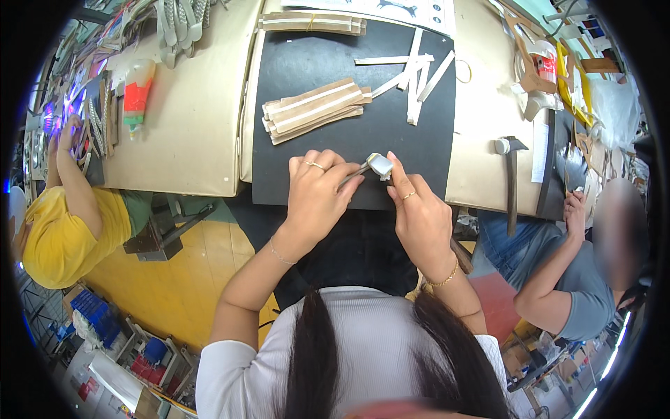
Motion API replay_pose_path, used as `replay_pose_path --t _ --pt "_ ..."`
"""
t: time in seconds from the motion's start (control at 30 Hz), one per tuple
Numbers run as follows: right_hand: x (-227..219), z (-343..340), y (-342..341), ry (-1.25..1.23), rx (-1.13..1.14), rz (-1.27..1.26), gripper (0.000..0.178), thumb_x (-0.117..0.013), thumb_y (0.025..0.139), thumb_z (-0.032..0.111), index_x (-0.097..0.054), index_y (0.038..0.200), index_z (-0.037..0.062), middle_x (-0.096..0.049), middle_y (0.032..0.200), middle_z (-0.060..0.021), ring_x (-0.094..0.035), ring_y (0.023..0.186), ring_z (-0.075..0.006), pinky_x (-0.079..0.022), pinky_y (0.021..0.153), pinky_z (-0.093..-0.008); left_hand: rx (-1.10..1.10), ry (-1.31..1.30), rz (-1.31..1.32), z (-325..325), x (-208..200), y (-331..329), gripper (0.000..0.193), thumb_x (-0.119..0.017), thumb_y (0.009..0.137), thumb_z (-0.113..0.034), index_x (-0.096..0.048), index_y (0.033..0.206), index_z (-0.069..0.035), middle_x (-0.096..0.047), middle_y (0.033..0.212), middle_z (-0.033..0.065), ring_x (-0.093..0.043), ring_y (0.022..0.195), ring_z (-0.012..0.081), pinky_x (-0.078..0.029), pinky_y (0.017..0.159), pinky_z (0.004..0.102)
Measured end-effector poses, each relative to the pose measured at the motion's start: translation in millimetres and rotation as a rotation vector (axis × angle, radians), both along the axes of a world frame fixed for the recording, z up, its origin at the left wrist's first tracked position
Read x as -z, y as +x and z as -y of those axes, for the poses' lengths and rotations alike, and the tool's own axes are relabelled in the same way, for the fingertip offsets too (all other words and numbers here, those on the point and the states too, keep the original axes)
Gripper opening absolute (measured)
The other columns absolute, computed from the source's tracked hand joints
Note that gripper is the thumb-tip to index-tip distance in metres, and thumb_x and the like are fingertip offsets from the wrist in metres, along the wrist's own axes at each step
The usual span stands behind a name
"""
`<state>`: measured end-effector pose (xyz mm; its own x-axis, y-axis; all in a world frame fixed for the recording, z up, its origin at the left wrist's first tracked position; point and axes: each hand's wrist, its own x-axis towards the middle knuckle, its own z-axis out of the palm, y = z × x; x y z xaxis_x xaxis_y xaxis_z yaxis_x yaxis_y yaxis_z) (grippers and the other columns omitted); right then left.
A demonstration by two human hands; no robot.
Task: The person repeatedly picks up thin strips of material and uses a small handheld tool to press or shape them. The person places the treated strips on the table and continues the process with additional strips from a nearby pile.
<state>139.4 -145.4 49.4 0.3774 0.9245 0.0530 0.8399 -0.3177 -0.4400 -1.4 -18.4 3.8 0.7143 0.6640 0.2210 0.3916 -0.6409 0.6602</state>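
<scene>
Over the front edge of a black work mat (307, 70), both my hands are raised and work on one small piece. It is a bent strip (380, 165) with a pale grey, shiny face and a thin edge; its exact kind I cannot make out. My left hand (317, 192) pinches its narrow end between thumb and fingers. The fingertips of my right hand (422, 216) press on the other end, where a small whitish bit hangs. Just beyond my left hand lies a stack of brown strips (314, 110) with white centre bands. Loose white strips (419, 77) lie crossed farther right.
A banded bundle of strips (314, 23) and a printed sheet (405, 10) lie at the back. On the left stands a red and green squeeze bottle (137, 94); on the right lies a hammer (511, 174). Co-workers sit at both sides: a yellow shirt (77, 237) and a grey-blue sleeve (586, 307).
</scene>
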Motion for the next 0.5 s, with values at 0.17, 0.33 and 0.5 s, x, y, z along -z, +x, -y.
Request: replay_pose_path --t 0.17,0.33,0.5 --pt "0.8 1.5 0.9 0.001 0.001 -0.006 0.050 -0.070 0.095 0.013 -0.061 0.145 0.0120 -0.065 0.086 -0.0065 -0.067 0.066 -0.0240 -0.053 0.058 -0.0365 -0.056 -0.052 0.030 4.5 0.8 0.3 0.012 -0.084 0.079 -0.012 -0.079 0.088 -0.009 -0.063 0.084 -0.0001 -0.056 0.084 0.0194 -0.036 0.080 0.0353" --pt "2.8 1.1 2.9 0.017 -0.004 -0.029 0.052 -0.070 0.095 0.011 -0.059 0.146 0.0116 -0.065 0.087 -0.0072 -0.067 0.067 -0.0251 -0.054 0.059 -0.0374 -0.080 -0.045 0.039 6.0 3.6 3.9 0.008 -0.081 0.078 -0.009 -0.076 0.084 -0.010 -0.062 0.084 -0.0009 -0.055 0.083 0.0212 -0.036 0.079 0.0381" --pt "-1.4 0.6 7.3 0.072 0.016 -0.017 0.054 -0.070 0.095 0.009 -0.058 0.147 0.0107 -0.066 0.089 -0.0082 -0.067 0.068 -0.0266 -0.054 0.059 -0.0380 -0.088 -0.024 0.018 7.5 5.0 6.8 0.007 -0.081 0.079 -0.011 -0.077 0.084 -0.009 -0.063 0.083 0.0001 -0.056 0.084 0.0210 -0.035 0.080 0.0370"
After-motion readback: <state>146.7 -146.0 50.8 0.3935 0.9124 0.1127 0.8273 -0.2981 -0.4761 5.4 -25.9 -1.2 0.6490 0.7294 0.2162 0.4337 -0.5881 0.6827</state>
